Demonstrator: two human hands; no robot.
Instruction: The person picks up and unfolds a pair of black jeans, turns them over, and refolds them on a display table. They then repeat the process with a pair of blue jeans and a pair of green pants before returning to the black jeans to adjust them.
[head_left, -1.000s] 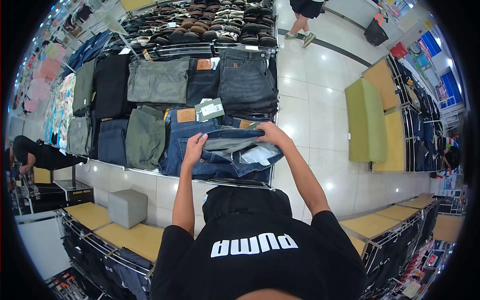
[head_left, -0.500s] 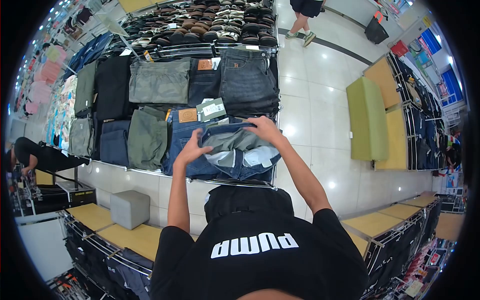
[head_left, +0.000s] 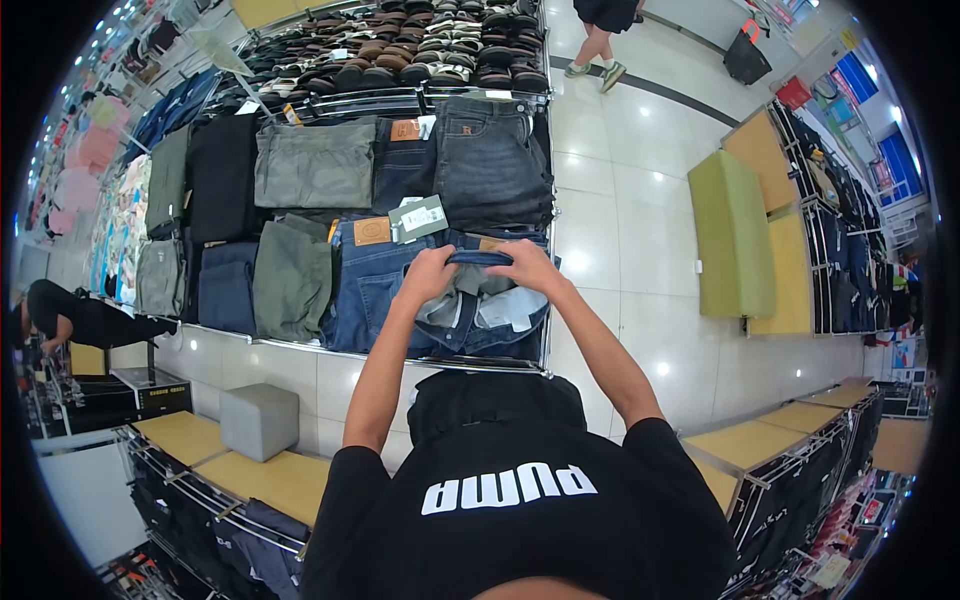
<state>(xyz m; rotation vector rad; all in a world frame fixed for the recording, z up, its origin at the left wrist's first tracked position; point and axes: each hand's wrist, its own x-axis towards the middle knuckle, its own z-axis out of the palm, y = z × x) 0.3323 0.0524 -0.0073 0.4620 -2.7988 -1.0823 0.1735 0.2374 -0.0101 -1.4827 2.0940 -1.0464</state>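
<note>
A pair of dark blue jeans [head_left: 480, 310] lies at the front right corner of the display table, its waist opened so the grey and white inner lining shows. My left hand [head_left: 430, 275] grips the waistband on its left side. On the right side, my right hand [head_left: 528, 268] is closed on the same waistband, and a short stretch of it runs taut between both hands. Just left are blue folded jeans [head_left: 375, 280] with a tan leather patch. A grey-green hang tag [head_left: 417, 218] rests above them.
Folded trousers [head_left: 292, 275] fill the table to the left, and black jeans [head_left: 492, 155] lie behind. Sandals [head_left: 410, 45] stand in rows at the back. A green bench [head_left: 733, 235] is across the aisle at right; a grey cube stool [head_left: 260, 420] is at lower left. Another person [head_left: 85, 315] bends at far left.
My left hand has moved right and closed on the waistband, nearer my right hand. My right hand has shifted slightly down. The open waist is drawn narrower between them.
</note>
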